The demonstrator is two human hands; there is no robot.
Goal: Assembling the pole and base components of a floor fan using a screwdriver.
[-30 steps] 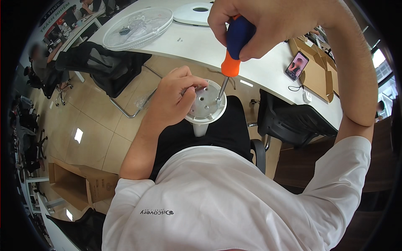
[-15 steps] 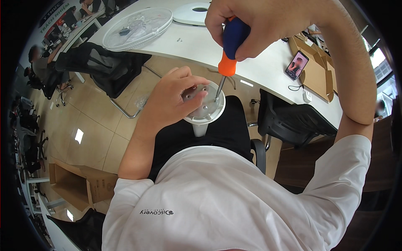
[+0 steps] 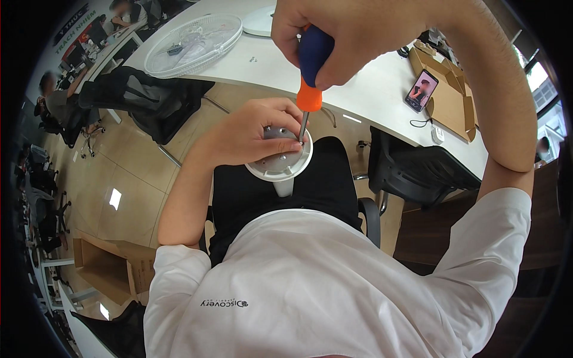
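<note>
A white round fan part (image 3: 279, 174) with a grey metal plate (image 3: 273, 162) faces up above my lap, its narrower white stem pointing down toward me. My right hand (image 3: 352, 42) is wrapped from above round the handle of a blue and orange screwdriver (image 3: 309, 98). The screwdriver stands nearly upright, its tip at the plate's right edge. My left hand (image 3: 250, 131) lies over the plate's left side, thumb and fingers closed in around the screwdriver's tip. What they pinch there is too small to make out. A few screw heads show on the plate.
A white table (image 3: 358, 98) runs across ahead, bearing a fan grille (image 3: 194, 45), a white round base (image 3: 258, 22), small loose parts (image 3: 253, 59), a phone (image 3: 421, 90) and an open cardboard box (image 3: 450, 110). Black chairs (image 3: 412, 167) stand beside it. Another carton (image 3: 113, 265) lies at left.
The fan part, the screwdriver and my right hand have shifted left. My left thumb and fingers have moved in toward the screwdriver's tip.
</note>
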